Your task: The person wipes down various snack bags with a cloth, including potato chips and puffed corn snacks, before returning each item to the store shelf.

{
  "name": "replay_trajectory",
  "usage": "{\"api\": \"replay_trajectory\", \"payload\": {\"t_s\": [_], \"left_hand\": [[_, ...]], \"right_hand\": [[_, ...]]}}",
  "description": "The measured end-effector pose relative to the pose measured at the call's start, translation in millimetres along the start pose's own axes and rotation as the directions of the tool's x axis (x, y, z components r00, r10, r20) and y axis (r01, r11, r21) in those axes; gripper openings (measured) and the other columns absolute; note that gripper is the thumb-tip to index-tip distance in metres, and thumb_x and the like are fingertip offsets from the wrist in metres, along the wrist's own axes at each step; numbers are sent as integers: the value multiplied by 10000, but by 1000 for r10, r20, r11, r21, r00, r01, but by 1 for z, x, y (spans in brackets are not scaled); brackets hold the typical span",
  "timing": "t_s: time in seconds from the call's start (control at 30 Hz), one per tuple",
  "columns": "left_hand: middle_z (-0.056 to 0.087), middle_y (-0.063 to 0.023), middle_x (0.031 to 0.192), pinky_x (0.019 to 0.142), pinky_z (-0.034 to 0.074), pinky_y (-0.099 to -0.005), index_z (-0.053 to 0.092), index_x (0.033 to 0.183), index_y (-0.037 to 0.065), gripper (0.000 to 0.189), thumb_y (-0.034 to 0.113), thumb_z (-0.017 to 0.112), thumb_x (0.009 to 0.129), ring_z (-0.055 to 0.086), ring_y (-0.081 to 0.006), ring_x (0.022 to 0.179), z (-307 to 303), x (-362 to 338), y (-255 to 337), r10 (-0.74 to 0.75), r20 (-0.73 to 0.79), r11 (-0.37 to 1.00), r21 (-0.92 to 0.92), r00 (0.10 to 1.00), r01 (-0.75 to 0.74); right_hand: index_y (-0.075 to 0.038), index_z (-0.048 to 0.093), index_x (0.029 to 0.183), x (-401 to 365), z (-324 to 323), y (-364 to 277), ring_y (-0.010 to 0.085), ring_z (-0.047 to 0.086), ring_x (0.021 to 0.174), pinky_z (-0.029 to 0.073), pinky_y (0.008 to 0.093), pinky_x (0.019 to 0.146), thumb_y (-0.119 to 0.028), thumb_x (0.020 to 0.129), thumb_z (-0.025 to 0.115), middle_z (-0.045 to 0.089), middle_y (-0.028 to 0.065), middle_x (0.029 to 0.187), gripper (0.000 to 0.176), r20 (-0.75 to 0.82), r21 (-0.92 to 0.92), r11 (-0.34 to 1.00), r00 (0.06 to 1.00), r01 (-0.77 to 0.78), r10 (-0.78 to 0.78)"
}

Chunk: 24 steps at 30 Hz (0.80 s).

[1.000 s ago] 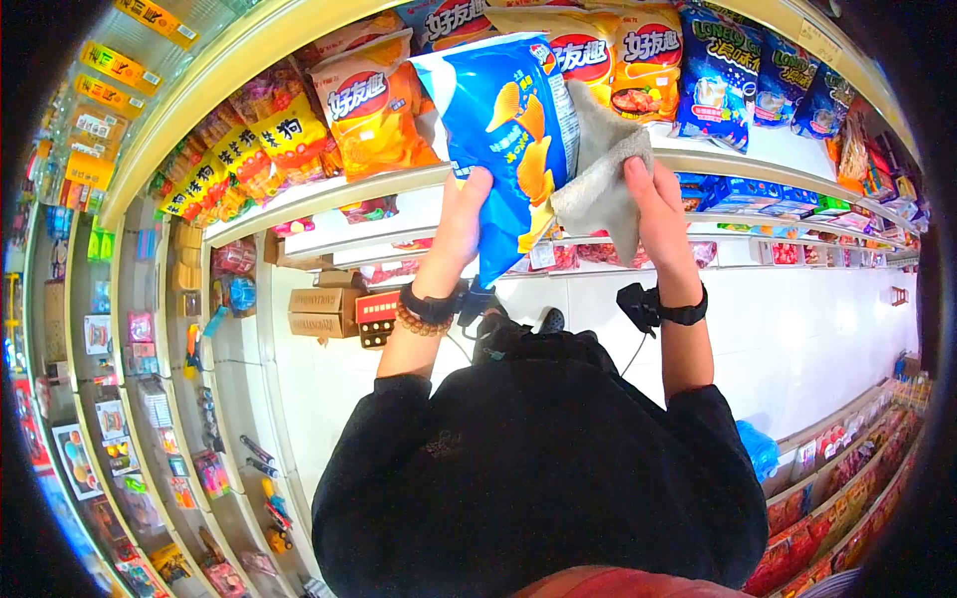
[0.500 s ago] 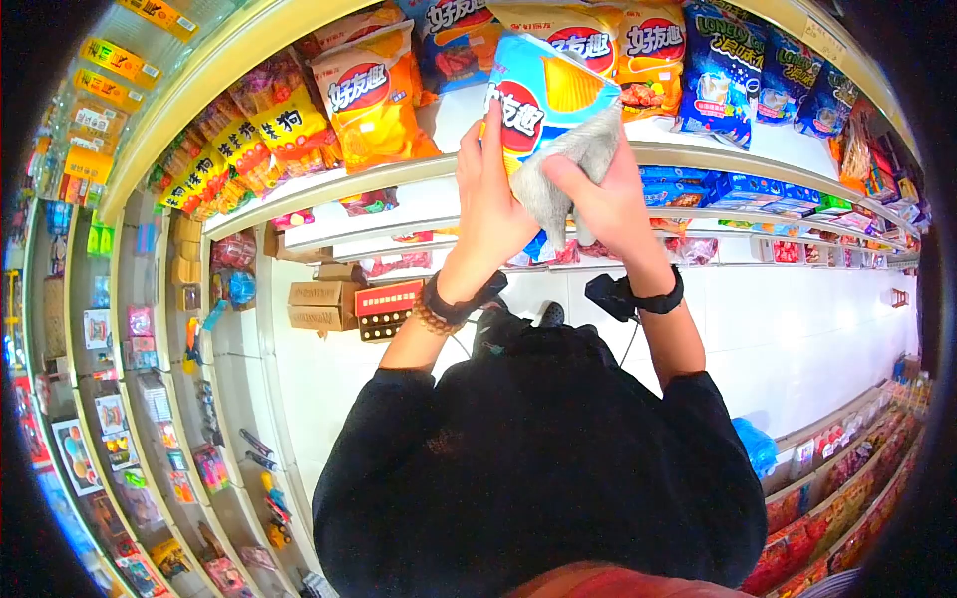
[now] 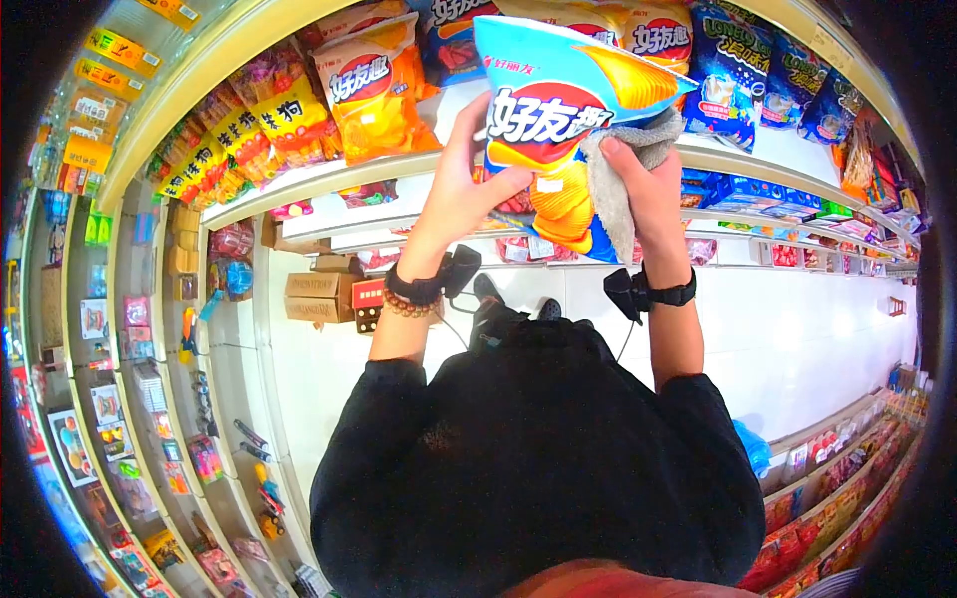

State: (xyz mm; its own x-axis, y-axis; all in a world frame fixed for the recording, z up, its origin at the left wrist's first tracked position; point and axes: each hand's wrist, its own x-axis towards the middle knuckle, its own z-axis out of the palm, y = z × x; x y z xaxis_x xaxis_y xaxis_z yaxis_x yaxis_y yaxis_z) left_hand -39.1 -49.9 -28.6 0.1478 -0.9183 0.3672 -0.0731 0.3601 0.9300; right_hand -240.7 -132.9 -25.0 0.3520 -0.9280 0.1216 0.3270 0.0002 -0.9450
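A blue and orange chip bag [image 3: 548,125] is held up in front of the top shelf, its printed front facing the camera. My left hand [image 3: 467,184] grips the bag's left side, thumb across the front. A grey cloth [image 3: 623,184] lies against the bag's right edge. Closed round the cloth, my right hand [image 3: 650,189] presses it to that edge, thumb on top. Behind the bag, an orange chip bag [image 3: 369,90] and other snack bags stand on the shelf [image 3: 389,164].
Yellow-labelled snack packs [image 3: 289,115] are at the left of the shelf, dark blue bags [image 3: 728,75] at the right. Cardboard boxes [image 3: 319,296] sit on the floor [image 3: 797,329]. More shelving [image 3: 229,399] runs down the left, and a blue bag [image 3: 753,448] lies at lower right.
The chip bag now shows its front more fully. The cloth has moved from across its lower front to the right edge with my right hand. My left hand has shifted left and its thumb now shows.
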Motion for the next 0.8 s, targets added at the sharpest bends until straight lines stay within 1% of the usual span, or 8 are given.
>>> {"api": "replay_trajectory", "payload": {"t_s": [0.03,0.13,0.17,0.37,0.47,0.6,0.7,0.8], "left_hand": [[480,-109,1329,1026,389,-325,291,1428,6,819,60,741,746,464,-181,1217,2,-1,5,-86,39,979,-184,996,92],[506,-102,1303,1017,401,-321,314,1408,2,777,44,728,752,485,-167,1197,4,-4,10,-195,88,955,-211,977,210],[555,-92,1247,988,427,-318,371,1362,1,701,61,742,771,527,-152,1145,8,-7,14,-254,47,949,-181,966,259],[619,-87,1155,932,477,-315,447,1277,-11,602,111,776,788,591,-152,1058,14,-1,1,-253,-14,960,-129,967,250],[626,-110,1125,891,503,-302,455,1227,-18,574,120,787,780,610,-157,1025,23,-2,2,-219,-73,974,-67,973,214],[647,-137,1064,827,527,-299,451,1168,-24,580,156,811,751,645,-174,962,32,0,-2,-192,-132,980,33,973,197],[666,-155,1008,797,534,-317,441,1167,-36,635,187,830,717,668,-194,914,39,-2,1,-228,-176,953,163,958,257],[655,-150,1032,807,530,-321,440,1168,-35,646,187,836,709,658,-191,936,40,-3,2,-246,-138,946,180,959,268]], "right_hand": [[-2,593,1114,-1,0,1,139,636,899,513,280,800,-139,816,742,666,64,1016,360,6,14,1000,1000,-18,18],[-27,591,1106,-2,0,1,113,619,861,500,257,756,-182,854,702,646,40,1004,316,25,-29,999,999,-44,45],[-29,588,1112,-1,-1,3,112,617,861,500,259,756,-203,866,692,645,39,1004,319,13,-24,999,1000,-24,25],[-20,571,1154,18,-17,6,114,599,886,489,262,774,-322,917,643,641,45,1018,390,-124,-21,1000,992,-6,4],[-17,571,1151,21,-20,-9,119,604,886,490,263,770,-330,912,649,642,48,1019,402,-21,-49,998,999,31,-32],[-6,547,1174,22,-9,-17,136,622,913,510,283,792,-249,830,742,651,65,1013,464,92,-116,982,986,150,-140],[4,544,1180,26,-7,-18,146,648,867,526,279,754,-218,782,777,662,78,996,512,30,-94,992,997,80,-77],[6,570,1149,28,-10,-18,142,656,826,529,271,724,-231,769,789,672,80,970,499,-36,-111,992,997,68,-72]]}}
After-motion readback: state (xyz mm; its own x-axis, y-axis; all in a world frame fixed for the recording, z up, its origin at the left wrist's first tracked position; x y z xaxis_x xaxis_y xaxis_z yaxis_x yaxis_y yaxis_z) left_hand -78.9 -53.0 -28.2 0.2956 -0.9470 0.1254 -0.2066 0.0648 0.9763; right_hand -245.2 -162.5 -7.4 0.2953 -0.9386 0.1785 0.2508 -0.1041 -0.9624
